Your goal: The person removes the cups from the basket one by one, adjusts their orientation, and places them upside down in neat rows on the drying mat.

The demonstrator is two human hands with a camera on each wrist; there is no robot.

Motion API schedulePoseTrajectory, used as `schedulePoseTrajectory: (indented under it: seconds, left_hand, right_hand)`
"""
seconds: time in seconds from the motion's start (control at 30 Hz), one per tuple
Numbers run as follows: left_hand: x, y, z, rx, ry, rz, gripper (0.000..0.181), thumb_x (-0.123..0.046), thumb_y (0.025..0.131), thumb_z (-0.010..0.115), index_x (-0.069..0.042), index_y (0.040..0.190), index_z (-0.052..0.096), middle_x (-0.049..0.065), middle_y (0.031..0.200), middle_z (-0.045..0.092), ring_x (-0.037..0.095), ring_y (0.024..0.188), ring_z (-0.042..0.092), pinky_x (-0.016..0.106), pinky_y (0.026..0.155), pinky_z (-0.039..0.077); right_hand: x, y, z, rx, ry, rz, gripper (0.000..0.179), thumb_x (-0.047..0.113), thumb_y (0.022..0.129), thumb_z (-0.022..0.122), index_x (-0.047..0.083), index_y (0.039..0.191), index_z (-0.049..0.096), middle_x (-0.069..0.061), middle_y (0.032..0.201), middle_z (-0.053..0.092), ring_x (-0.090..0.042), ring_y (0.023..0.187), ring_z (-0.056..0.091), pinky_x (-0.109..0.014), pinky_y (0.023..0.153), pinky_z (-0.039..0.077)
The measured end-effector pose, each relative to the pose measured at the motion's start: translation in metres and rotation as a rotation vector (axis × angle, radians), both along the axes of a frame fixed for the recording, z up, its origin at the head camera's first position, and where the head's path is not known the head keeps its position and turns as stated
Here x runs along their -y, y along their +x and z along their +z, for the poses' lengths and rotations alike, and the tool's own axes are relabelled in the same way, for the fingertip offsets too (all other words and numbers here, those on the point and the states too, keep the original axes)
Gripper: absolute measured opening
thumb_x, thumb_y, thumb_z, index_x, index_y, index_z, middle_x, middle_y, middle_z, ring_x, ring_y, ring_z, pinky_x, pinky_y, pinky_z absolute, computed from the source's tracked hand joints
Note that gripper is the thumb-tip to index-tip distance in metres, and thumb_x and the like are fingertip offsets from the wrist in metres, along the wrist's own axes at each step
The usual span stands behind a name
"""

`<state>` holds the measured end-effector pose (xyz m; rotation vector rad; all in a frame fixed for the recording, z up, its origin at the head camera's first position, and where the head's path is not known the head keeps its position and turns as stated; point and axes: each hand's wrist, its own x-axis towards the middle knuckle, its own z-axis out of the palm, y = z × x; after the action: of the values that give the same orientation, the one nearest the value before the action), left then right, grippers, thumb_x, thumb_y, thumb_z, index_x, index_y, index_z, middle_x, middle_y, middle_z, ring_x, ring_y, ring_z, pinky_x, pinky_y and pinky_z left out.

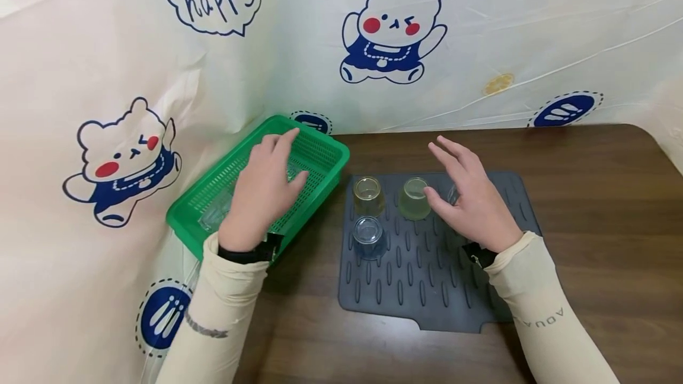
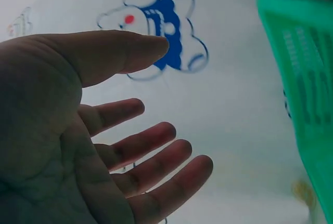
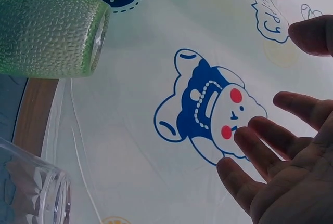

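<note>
My left hand (image 1: 265,188) is held over the green plastic basket (image 1: 178,221), its fingers extended and holding nothing. Clear glass (image 1: 213,212) lies inside that basket, partly covered by the hand and wrist. Above the dark grey mat (image 1: 395,295) my right hand (image 1: 472,203) hovers with spread fingers and an empty palm. Nearest to it stands a green textured glass (image 1: 414,200), also large in the right wrist view. A clear faceted glass (image 3: 34,187) is mostly hidden behind the right hand in the head view. A yellowish glass (image 1: 368,196) and a clear glass (image 1: 369,237) stand at the mat's left side.
The mat lies on a brown wooden table (image 1: 603,224), with the basket to its left. A white sheet (image 1: 299,34) printed with cartoon bears hangs behind the table and along its left side.
</note>
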<state>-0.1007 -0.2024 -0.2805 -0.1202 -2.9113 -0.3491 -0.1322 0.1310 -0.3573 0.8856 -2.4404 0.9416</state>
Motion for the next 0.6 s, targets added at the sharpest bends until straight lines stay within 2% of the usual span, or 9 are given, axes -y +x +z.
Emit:
schedulePoseTrajectory:
  seconds: [0.13, 0.33, 0.47, 0.6]
  left_hand:
    - [0.017, -0.010, 0.003, 0.072, -0.010, 0.031, 0.071, -0.028, 0.092, 0.063, -0.013, 0.152, 0.029, 0.015, 0.138, 0.040, 0.034, 0.119, 0.042, 0.050, 0.079, 0.046]
    - [0.036, -0.036, -0.002, 0.174, -0.003, 0.047, 0.068, -0.026, 0.093, 0.061, -0.009, 0.151, 0.028, 0.019, 0.137, 0.038, 0.036, 0.114, 0.044, 0.051, 0.082, 0.044]
    - [0.048, -0.050, -0.010, 0.238, -0.019, 0.055, 0.069, -0.027, 0.093, 0.061, -0.008, 0.151, 0.029, 0.021, 0.139, 0.036, 0.037, 0.114, 0.045, 0.051, 0.083, 0.044]
    - [0.060, -0.065, -0.024, 0.349, -0.058, 0.063, 0.069, -0.027, 0.094, 0.060, -0.007, 0.152, 0.027, 0.024, 0.146, 0.029, 0.041, 0.124, 0.040, 0.054, 0.092, 0.039]
  right_hand:
    - [-0.001, 0.000, -0.001, 0.006, -0.004, -0.001, 0.071, 0.021, 0.085, 0.067, 0.013, 0.149, 0.037, -0.001, 0.154, 0.027, -0.024, 0.136, 0.030, -0.046, 0.090, 0.045]
    - [-0.003, -0.001, 0.002, 0.013, -0.004, -0.008, 0.070, 0.022, 0.085, 0.067, 0.012, 0.148, 0.038, 0.000, 0.153, 0.027, -0.024, 0.136, 0.030, -0.049, 0.095, 0.041]
    - [-0.003, -0.001, 0.003, 0.019, -0.011, -0.011, 0.070, 0.022, 0.085, 0.067, 0.012, 0.149, 0.038, 0.000, 0.153, 0.027, -0.024, 0.136, 0.030, -0.047, 0.091, 0.044]
    - [-0.001, -0.001, 0.003, 0.024, -0.012, -0.006, 0.070, 0.022, 0.085, 0.067, 0.013, 0.148, 0.038, -0.002, 0.153, 0.028, -0.024, 0.136, 0.030, -0.048, 0.094, 0.042]
